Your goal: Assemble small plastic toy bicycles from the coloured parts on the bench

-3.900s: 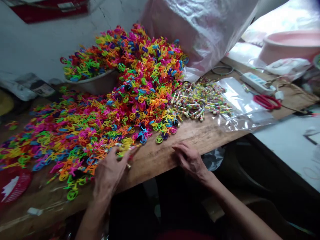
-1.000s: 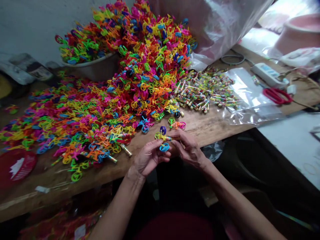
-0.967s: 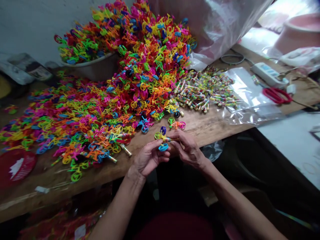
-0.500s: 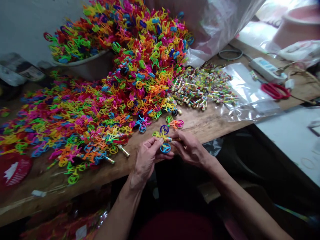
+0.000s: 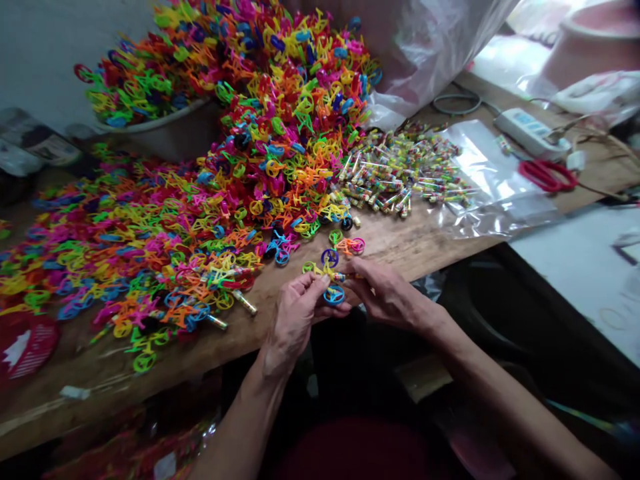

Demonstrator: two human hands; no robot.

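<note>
Over the table's front edge, my left hand (image 5: 295,310) pinches a small plastic toy tricycle (image 5: 327,267) between thumb and fingers. Its frame is yellow, with a purple wheel at the back and a light-blue wheel at the front. Facing it, my right hand (image 5: 387,293) is closed on a small printed tube (image 5: 340,276), whose end meets the toy's yellow frame. My right fingers hide most of the tube. Just beyond my hands lies an orange toy piece with a pink wheel (image 5: 357,246).
A big heap of colourful plastic toy parts (image 5: 280,133) covers the left and back, spilling from a tub (image 5: 165,130). Right of it lie many small clear tubes (image 5: 395,173), a plastic bag (image 5: 490,180), red-handled scissors (image 5: 547,175) and a power strip (image 5: 533,137). A red basket (image 5: 30,343) stands at left.
The view has shifted slightly. Both hands hold the toy and the tube together much as before, with the right hand only a little moved.
</note>
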